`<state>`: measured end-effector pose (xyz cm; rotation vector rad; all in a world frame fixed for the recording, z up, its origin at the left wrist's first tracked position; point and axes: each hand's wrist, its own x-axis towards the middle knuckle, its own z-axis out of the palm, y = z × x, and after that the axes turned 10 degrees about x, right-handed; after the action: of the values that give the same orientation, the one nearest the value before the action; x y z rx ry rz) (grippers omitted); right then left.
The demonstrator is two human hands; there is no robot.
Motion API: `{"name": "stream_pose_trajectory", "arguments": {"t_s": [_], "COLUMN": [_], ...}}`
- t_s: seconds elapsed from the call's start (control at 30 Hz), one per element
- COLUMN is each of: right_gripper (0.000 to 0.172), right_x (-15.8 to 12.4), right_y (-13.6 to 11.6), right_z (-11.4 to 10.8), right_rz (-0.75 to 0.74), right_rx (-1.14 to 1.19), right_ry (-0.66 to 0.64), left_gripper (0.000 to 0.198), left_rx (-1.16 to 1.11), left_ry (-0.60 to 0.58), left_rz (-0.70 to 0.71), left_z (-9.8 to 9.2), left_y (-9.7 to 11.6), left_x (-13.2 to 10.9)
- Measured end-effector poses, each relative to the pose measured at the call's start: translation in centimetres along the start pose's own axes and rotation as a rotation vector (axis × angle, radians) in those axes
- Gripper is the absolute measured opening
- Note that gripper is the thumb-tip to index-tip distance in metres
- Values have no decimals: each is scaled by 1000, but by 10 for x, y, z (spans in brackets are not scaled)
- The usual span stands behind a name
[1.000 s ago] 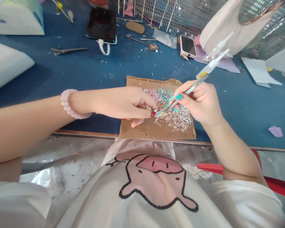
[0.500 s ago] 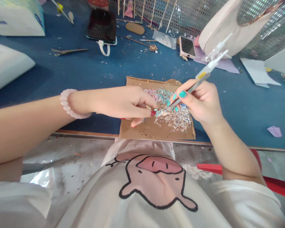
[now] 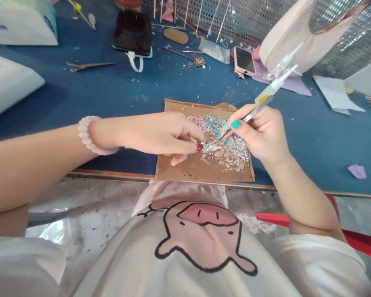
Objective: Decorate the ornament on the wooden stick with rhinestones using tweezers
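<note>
My left hand, with red nails and a pink bead bracelet at the wrist, pinches a small piece covered in glittering stones; its exact kind is hard to make out. My right hand, with turquoise nails, is closed around metal tweezers, whose tips reach the glittering piece. A white tube with a narrow nozzle sticks up from behind the right fingers. Below both hands, many small rhinestones in silver, pink and blue lie spread over a cardboard sheet.
Scissors, a black phone, a pink-edged phone and a hairpin stick with an ornament lie farther back on the blue table. A pale handbag stands against the perforated metal panel. Purple paper lies at right.
The tweezers and right thumb have shifted very slightly at the piece. My left hand keeps its place.
</note>
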<state>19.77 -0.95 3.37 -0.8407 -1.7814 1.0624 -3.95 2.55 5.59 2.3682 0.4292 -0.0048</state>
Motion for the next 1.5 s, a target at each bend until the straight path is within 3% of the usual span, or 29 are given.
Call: {"name": "stream_pose_trajectory", "arguments": {"t_s": [0.9, 1.5], "right_gripper": [20, 25], "right_x": [0, -2], "right_y": [-4, 2], "right_z": [8, 2], "right_rz": [-42, -14], "right_rx": [-21, -8], "right_ry": [30, 85], "left_gripper": [26, 24], "left_rx": [21, -42], "left_ry": [8, 14], "left_rz": [-41, 13], "left_z": [3, 2], "left_y": [-6, -3], "left_x": [-1, 0]}}
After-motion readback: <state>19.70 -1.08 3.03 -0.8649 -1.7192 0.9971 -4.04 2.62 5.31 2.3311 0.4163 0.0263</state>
